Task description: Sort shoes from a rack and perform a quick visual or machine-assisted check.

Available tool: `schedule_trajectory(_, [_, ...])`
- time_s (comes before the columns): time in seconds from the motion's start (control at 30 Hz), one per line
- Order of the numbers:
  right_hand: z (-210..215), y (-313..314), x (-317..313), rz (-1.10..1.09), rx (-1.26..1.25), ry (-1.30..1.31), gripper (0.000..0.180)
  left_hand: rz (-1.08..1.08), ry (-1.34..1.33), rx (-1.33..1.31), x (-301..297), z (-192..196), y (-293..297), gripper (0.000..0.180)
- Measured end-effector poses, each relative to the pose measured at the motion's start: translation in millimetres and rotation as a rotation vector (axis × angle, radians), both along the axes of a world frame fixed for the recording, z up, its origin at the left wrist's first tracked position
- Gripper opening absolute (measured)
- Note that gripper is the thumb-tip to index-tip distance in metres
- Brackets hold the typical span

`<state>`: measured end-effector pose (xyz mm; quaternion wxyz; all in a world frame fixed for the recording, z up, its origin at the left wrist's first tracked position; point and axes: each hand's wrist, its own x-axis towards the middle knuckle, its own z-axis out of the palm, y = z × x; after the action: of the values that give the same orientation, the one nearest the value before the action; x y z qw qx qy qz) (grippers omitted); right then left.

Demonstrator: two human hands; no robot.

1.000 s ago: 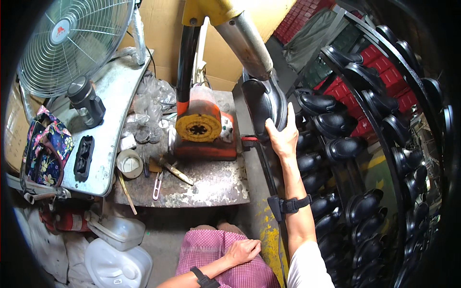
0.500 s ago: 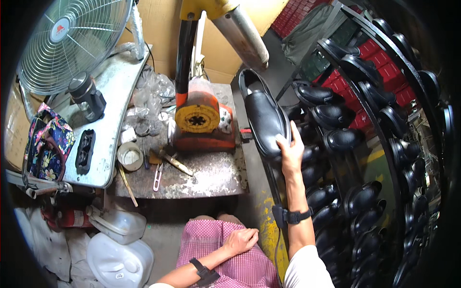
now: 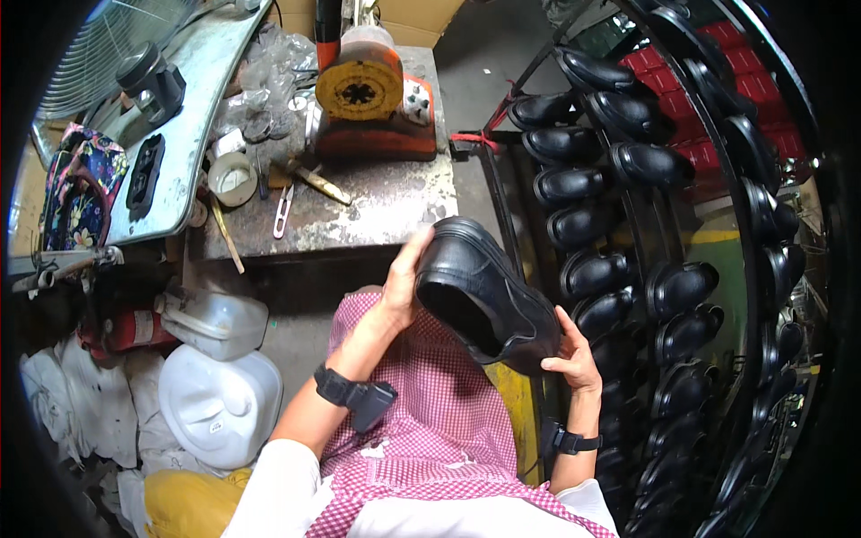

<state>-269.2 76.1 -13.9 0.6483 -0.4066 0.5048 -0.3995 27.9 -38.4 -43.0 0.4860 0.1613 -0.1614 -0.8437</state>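
Observation:
A black leather shoe (image 3: 516, 305) is held up in front of my lap between both hands, tilted with its dark opening facing me. My left hand (image 3: 402, 285) grips the shoe's upper left end, its fingers partly hidden behind it. At the lower right end, my right hand (image 3: 576, 360) holds the shoe with the thumb on the near side. Below lies my pink checked apron (image 3: 430, 386). Each of my wrists carries a black strap; the left one also has a small black box.
A rack of black shoes (image 3: 650, 166) stands close on my right. Ahead, a worn metal bench (image 3: 386, 211) bears an orange machine (image 3: 377, 134), a round tub (image 3: 233, 179) and a pink-edged cutter (image 3: 283, 212). A side table (image 3: 184, 170) and white plastic containers (image 3: 220, 408) are at left.
The shoe has come from beside the rack toward my lap and been turned so its opening faces me. My left hand has risen from my lap and taken hold of it. The view has tilted down.

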Motion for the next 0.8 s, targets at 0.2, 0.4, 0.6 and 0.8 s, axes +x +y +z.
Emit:
schedule_trajectory(0.2, [-0.5, 23.2, 24.3, -0.171, -0.119, 0.019, 0.091, 0.095, -0.159, -0.053, -11.5, 27.7, 21.1, 0.04])
schedule_trajectory(0.4, [12.8, 40.1, 23.2, -0.195, -0.18, 0.097, 0.08, 0.144, -0.195, -0.162, -16.7, 47.0, 39.8, 0.07])
schedule_trajectory(0.6, [27.7, 52.7, 25.7, -0.273, -0.231, 0.21, 0.076, 0.666, -0.737, -0.434, -10.3, 37.5, 38.5, 0.043])
schedule_trajectory(0.8, [33.6, 59.4, 29.2, -0.341, -0.338, 0.47, 0.068, 0.347, -0.666, -0.168, -6.1, 63.9, 65.7, 0.041])
